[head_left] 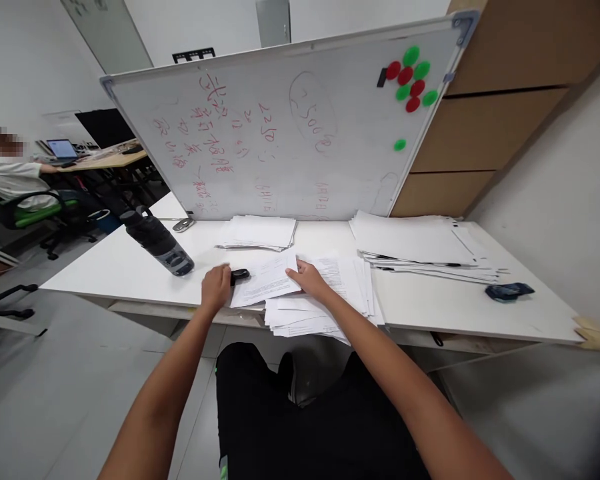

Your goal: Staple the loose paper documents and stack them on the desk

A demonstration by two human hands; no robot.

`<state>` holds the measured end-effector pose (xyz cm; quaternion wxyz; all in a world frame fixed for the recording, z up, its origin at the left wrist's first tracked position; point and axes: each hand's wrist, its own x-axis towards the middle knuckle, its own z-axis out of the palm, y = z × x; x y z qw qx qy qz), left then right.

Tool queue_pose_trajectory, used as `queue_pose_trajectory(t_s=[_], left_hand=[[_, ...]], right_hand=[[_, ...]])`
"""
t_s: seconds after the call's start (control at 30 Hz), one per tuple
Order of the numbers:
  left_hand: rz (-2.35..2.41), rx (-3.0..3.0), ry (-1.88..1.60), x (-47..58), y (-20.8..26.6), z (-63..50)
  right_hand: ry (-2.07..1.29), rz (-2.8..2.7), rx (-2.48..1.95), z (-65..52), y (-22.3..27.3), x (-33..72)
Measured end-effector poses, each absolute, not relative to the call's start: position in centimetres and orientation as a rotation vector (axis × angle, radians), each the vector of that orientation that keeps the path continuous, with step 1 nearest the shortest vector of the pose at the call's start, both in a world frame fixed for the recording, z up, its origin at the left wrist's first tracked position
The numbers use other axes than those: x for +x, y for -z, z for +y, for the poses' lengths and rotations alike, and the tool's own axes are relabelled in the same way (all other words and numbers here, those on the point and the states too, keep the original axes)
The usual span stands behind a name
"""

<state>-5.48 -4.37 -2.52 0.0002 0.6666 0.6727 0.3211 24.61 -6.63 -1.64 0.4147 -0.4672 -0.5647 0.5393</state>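
Observation:
My left hand point(216, 287) is closed around a black stapler point(240, 274), whose end meets the left edge of some printed sheets point(265, 281). At their right edge, my right hand point(307, 277) pinches the same sheets, thumb on top. Under and beside my right forearm lies a loose, fanned stack of printed papers point(347, 283), partly overhanging the front edge of the desk. Just behind the held sheets rests another pile of paper point(260, 231).
A dark bottle point(160, 243) stands on the white desk point(130, 270) at left, near a computer mouse point(183, 225). More papers point(415, 240) and a dark blue item point(509, 291) lie right. A whiteboard point(280, 133) leans behind. Someone point(17, 180) sits far left.

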Motion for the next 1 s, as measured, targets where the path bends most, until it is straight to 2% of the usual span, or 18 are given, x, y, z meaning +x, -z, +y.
queue_pose_trajectory(t_s=[0.1,0.27,0.4,0.6,0.7,0.8,1.0], left_hand=[[2.187,2.225,-0.808,-5.9,3.7,-5.7],[2.174,2.230,-0.816,-5.6,3.5,-5.6],[2.172,2.244,-0.839,-5.7,3.5,-5.5],[2.251,2.249,-0.775,-5.7,3.7,-5.6],[2.269,2.253,-0.755,-5.6,3.6,-5.6],[2.276,2.252,-0.754,-5.6,3.7,-5.6],[2.282,2.257,-0.738,-5.6,3.7,-5.7]], right_hand=[[-1.404,-1.411,-1.168,-6.7,1.6,24.7],[-1.415,-1.356,-1.292,-7.1,0.3,23.9],[-1.436,-1.365,-1.450,-6.7,-2.8,23.4],[-1.208,-1.596,-1.353,-8.3,-8.0,26.5],[-1.083,-1.571,-1.350,-10.3,-6.8,29.5],[-0.949,-1.514,-1.574,-12.0,-3.8,32.2],[-1.115,-1.368,-1.361,-14.6,-2.1,34.5]])
